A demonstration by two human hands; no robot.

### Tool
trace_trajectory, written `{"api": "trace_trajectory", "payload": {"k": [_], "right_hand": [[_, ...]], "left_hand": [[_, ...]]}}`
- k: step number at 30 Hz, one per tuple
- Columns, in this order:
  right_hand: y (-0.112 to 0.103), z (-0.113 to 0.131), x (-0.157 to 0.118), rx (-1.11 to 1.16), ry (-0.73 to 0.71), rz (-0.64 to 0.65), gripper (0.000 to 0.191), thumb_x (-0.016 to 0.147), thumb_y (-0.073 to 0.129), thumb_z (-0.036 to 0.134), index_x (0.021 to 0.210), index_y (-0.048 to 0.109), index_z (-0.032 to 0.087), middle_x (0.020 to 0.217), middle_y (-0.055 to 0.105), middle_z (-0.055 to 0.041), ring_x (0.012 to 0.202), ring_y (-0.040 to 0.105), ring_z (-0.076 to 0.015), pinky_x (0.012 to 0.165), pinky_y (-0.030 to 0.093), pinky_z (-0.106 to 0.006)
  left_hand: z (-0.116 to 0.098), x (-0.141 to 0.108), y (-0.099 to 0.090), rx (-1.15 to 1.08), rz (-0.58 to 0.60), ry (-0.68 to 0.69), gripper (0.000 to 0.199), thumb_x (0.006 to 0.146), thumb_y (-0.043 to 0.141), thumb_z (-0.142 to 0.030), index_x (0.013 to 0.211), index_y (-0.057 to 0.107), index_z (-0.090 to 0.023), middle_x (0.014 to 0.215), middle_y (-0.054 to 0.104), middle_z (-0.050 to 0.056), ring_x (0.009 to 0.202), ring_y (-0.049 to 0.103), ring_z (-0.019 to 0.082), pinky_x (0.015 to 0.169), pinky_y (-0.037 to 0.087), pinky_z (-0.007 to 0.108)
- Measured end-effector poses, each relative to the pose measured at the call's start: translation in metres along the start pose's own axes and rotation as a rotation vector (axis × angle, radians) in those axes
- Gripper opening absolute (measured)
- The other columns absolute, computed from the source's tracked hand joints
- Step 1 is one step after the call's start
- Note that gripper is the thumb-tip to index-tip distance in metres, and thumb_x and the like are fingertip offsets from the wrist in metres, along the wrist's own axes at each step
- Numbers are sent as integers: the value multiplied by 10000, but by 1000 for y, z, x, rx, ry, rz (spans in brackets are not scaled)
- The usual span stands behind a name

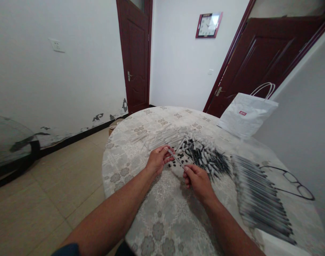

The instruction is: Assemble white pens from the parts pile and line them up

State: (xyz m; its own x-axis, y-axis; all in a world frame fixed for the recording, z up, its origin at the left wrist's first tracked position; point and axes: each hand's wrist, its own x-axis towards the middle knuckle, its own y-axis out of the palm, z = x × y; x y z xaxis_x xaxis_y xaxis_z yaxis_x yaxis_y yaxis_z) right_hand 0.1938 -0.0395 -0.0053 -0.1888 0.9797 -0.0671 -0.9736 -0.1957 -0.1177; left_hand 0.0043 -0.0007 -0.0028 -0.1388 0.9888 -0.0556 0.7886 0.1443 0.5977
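Observation:
Both hands hold one thin pen part (175, 159) over a round table (162, 217) with a patterned cloth. My left hand (158, 159) pinches its far end and my right hand (197, 179) pinches its near end. Just beyond the hands lies a heap of black refills with white tips (207, 156). A pile of clear pen barrels (165, 138) lies behind my left hand. Small black caps (175, 164) are scattered between the hands.
A row of assembled pens (258, 192) lies at the right, with a pair of glasses (290, 179) beside it. A white paper bag (245, 113) stands at the table's far right. Dark red doors (136, 53) and a wall clock (208, 25) are behind; tiled floor at left.

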Motion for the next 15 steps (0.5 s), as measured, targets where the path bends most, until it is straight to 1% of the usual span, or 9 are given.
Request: {"api": "trace_trajectory", "payload": {"k": [4, 7, 9, 11, 13, 15], "right_hand": [[-1, 0, 3, 306, 140, 30, 336, 750, 744, 446, 891, 646, 157, 652, 588, 28, 440, 457, -58, 355, 325, -154], [-4, 3, 5, 423, 225, 82, 365, 709, 787, 429, 882, 651, 138, 637, 565, 38, 425, 421, -35, 341, 279, -135], [-6, 4, 6, 431, 254, 104, 384, 707, 788, 435, 896, 658, 127, 630, 557, 41, 417, 411, -31, 337, 270, -136], [-8, 4, 7, 412, 248, 117, 392, 727, 766, 450, 919, 660, 125, 628, 556, 42, 410, 410, -35, 336, 270, -144], [-9, 4, 8, 345, 195, 111, 367, 772, 714, 469, 925, 651, 141, 630, 565, 41, 409, 426, -49, 344, 293, -158], [-10, 6, 8, 154, 90, 77, 312, 847, 622, 473, 897, 633, 166, 643, 596, 30, 428, 478, -75, 383, 357, -182]], "left_hand": [[1, -2, 3, 10, 8, 7, 232, 852, 694, -290, 1012, 657, -127, 1024, 729, 151, 897, 726, 227, 700, 621, 323], [1, -2, 4, 21, -3, 9, 236, 858, 686, -293, 1022, 653, -125, 1035, 729, 160, 920, 725, 237, 692, 619, 318], [1, -2, 5, 37, -3, 9, 246, 864, 677, -301, 1035, 654, -125, 1052, 725, 166, 938, 723, 242, 700, 620, 331], [1, -3, 5, 66, 9, 6, 263, 869, 669, -313, 1054, 655, -128, 1076, 720, 168, 951, 721, 246, 707, 620, 344], [1, -3, 4, 96, 15, 8, 279, 866, 670, -329, 1066, 650, -135, 1080, 720, 165, 968, 719, 248, 724, 620, 355], [1, -3, 5, 145, 1, 30, 292, 858, 675, -346, 1069, 644, -145, 1076, 724, 154, 982, 715, 246, 737, 621, 362]]}}
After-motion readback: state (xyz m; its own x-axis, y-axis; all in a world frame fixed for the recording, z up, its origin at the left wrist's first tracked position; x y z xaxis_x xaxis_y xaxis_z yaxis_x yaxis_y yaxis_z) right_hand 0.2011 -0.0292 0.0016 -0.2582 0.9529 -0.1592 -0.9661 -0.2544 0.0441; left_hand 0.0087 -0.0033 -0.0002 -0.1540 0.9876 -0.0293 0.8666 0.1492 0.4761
